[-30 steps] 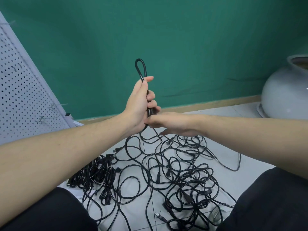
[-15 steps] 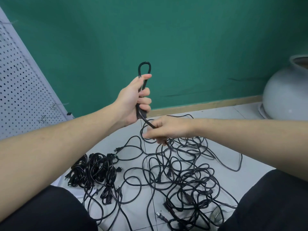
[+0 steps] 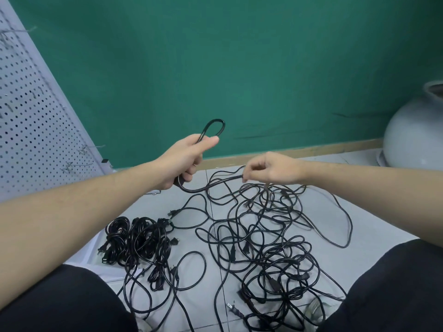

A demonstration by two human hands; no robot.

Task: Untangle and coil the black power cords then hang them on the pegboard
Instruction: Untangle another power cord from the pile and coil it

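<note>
2 hands hold 1 cord (image 3: 211, 185): our left hand (image 3: 184, 161) grips its loop, our right hand (image 3: 271, 170) pinches the strand running rightward.

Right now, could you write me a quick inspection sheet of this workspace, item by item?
Surface: pale tiled floor, person seated with dark-clad legs at both sides.
Job's things: folded cord loop sticks up from the left hand; perforated pegboard leans at left with wire hooks.
Clutter: loose tangle of black cords in the middle; bundled cords lie to its left.
Grip: left hand holds the folded cord; right hand pinches the same cord's run further along.
Cables: held cord sags between the hands, then trails down into the tangle.
Surroundings: green wall, wooden baseboard, grey round pot at right.
</note>
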